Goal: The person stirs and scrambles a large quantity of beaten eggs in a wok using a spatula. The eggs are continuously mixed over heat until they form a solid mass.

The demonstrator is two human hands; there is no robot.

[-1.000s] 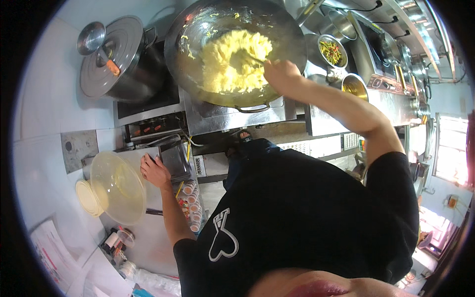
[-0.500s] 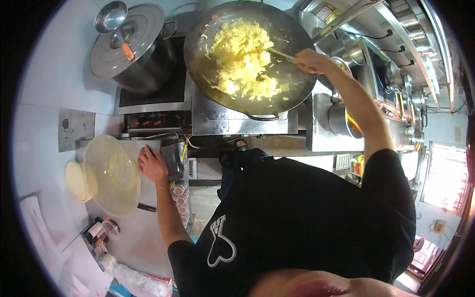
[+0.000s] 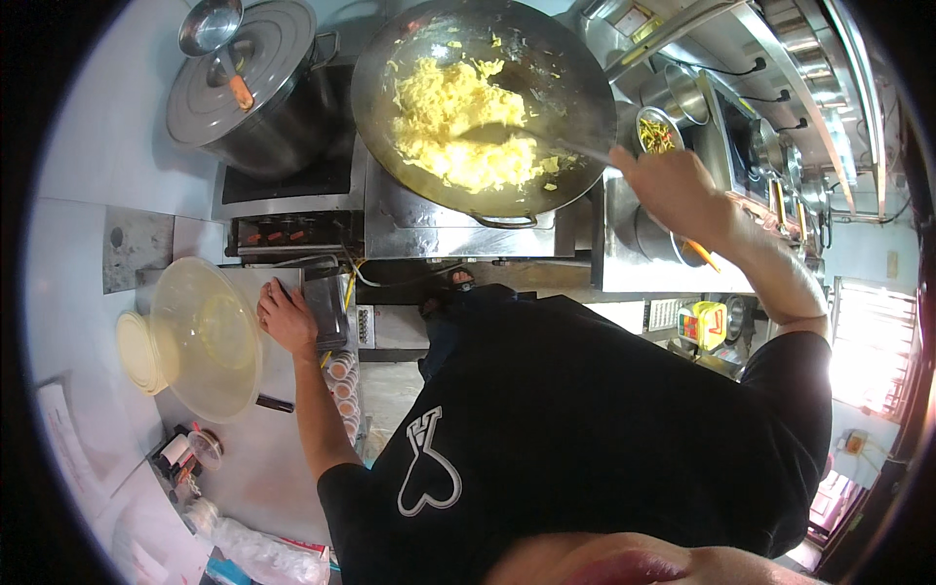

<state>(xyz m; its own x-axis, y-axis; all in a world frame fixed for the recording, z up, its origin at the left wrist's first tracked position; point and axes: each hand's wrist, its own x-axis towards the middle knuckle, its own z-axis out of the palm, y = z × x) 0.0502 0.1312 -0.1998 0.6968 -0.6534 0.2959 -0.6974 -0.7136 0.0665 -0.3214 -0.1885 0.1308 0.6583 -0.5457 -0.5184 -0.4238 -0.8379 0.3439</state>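
My right hand (image 3: 673,190) grips the handle of a long metal ladle (image 3: 587,149), whose dark rounded head is partly sunk in yellow scrambled egg (image 3: 453,107). The egg lies heaped in a wide dark wok (image 3: 575,88) on the stove. On the left, my left hand (image 3: 287,317) lies on the pale counter (image 3: 263,458) with its fingers stretched out, holding nothing. Beside that hand stands a large translucent bowl (image 3: 175,331) with a little yellowish residue inside. A dark rectangular container (image 3: 326,310) is on its other side.
A lidded stockpot (image 3: 283,107) stands left of the wok, with another ladle (image 3: 211,27) on its lid. Right of the wok are a bowl of cut vegetables (image 3: 658,132) and a metal pot (image 3: 655,236). A cream round lid stack (image 3: 141,353) sits behind the translucent bowl.
My right hand has moved right and nearer to me, drawing the ladle through the egg. The egg heap is spread differently. My left hand stays on the counter; the whole view has shifted slightly.
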